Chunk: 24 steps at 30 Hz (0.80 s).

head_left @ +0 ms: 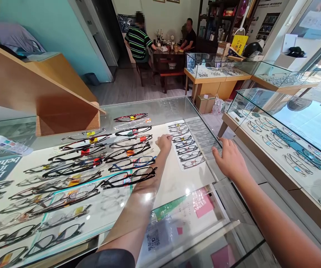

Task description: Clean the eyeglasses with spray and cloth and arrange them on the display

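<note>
My left arm reaches in under the glass top of the display case [177, 106]. Inside it, my left hand [164, 143] has its fingers drawn together at the left edge of a white panel [181, 163] that bears a column of eyeglasses [187, 148]. What the fingertips pinch, if anything, is too small to make out. Over the case's right edge, my right hand [229, 158] is open, thumb apart from the fingers, holding nothing. Rows of tagged eyeglasses [129, 152] lie on the glass, left of my left hand and partly over my forearm.
A white bottle [6, 143] and a wooden stand [68, 123] are at the left. The open back of the case shows pink paper [203, 208]. Another glass case [275, 137] stands across a narrow aisle. Two people sit at a dark table [168, 56] behind.
</note>
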### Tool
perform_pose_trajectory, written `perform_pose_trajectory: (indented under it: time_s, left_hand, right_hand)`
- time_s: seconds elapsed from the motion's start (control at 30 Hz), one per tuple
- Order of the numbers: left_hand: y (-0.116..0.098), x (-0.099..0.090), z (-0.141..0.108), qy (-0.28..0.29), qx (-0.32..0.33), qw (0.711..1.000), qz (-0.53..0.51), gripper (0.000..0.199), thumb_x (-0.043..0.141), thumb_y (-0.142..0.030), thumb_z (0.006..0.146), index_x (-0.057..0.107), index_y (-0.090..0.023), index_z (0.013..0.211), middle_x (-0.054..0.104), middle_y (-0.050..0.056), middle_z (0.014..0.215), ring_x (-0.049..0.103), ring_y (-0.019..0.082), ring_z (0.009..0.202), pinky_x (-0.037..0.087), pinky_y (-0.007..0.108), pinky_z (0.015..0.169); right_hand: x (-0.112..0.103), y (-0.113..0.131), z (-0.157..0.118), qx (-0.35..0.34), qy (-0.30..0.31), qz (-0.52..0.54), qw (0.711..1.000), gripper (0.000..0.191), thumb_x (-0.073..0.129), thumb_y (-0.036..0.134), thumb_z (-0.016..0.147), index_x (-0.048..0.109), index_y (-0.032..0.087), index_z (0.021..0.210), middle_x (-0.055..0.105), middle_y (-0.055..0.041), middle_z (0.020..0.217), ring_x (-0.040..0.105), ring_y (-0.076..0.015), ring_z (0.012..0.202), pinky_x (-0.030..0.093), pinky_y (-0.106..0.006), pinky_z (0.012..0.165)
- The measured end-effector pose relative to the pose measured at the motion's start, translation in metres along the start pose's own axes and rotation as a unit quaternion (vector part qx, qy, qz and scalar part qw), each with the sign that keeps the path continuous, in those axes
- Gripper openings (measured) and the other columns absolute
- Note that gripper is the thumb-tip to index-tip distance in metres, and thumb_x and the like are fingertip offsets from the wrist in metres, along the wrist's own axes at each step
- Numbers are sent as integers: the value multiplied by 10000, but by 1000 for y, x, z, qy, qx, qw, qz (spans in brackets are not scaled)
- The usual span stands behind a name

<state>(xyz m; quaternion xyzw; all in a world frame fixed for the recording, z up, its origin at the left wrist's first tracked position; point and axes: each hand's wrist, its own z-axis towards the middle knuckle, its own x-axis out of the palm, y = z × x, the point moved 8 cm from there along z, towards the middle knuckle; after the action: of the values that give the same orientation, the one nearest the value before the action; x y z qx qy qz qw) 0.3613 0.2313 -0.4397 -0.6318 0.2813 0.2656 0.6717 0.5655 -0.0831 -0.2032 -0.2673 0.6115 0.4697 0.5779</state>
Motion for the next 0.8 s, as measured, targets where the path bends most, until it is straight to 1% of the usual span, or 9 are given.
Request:
perform_pose_trajectory:
  time_s: [0.27, 0.4, 0.5, 0.63, 0.7, 0.8]
  left_hand:
    - [2, -1, 2, 17, 8, 1000, -6, 213, 636, -419, 1016, 805, -313, 940, 795, 68, 1186, 561, 353, 1266, 332, 508, 1070]
    - [4, -3, 2, 17, 13, 1000, -21, 189, 669, -413, 996, 803, -299, 927, 800, 76, 1152, 577, 350, 1265, 335, 510, 1087]
    - [6, -6, 2, 16, 17, 999, -35, 192, 694, -443, 977, 802, -294, 924, 797, 72, 1116, 607, 337, 1246, 349, 493, 1101]
    - [9, -17, 5, -6, 22, 998, -55, 274, 628, -501, 1016, 784, -276, 1026, 761, 92, 1229, 659, 291, 1179, 394, 443, 1099]
    - [10, -22, 9, -18, 23, 998, -64, 266, 586, -458, 1040, 769, -272, 1089, 748, 97, 1281, 661, 281, 1185, 413, 426, 1092]
    - [6, -21, 16, -15, 32, 996, -78, 233, 584, -397, 1043, 761, -296, 1156, 777, 59, 1259, 669, 271, 1176, 413, 420, 1109]
  right_hand:
    - [-1, 1, -1, 1, 0, 2, 1000, 579, 371, 474, 1118, 496, 106, 1547, 621, -206, 1520, 601, -380, 1362, 494, -462, 1066]
    - [0, 0, 0, -2, -4, 2, 1000, 575, 373, 475, 1116, 503, 105, 1537, 636, -217, 1496, 611, -378, 1339, 500, -458, 1049]
    - [0, 0, 0, -4, -7, 3, 1000, 573, 374, 478, 1116, 506, 110, 1535, 642, -216, 1488, 611, -375, 1336, 500, -455, 1048]
    - [2, 0, 0, -3, -3, 3, 1000, 581, 368, 479, 1116, 498, 104, 1541, 632, -220, 1507, 600, -384, 1355, 493, -465, 1067]
    - [2, 1, 0, -3, 1, 2, 1000, 585, 360, 473, 1118, 491, 98, 1548, 626, -224, 1513, 598, -385, 1360, 495, -471, 1072]
    - [2, 1, -1, -1, 8, 1, 1000, 596, 357, 473, 1118, 476, 94, 1563, 629, -223, 1504, 598, -385, 1364, 497, -478, 1078]
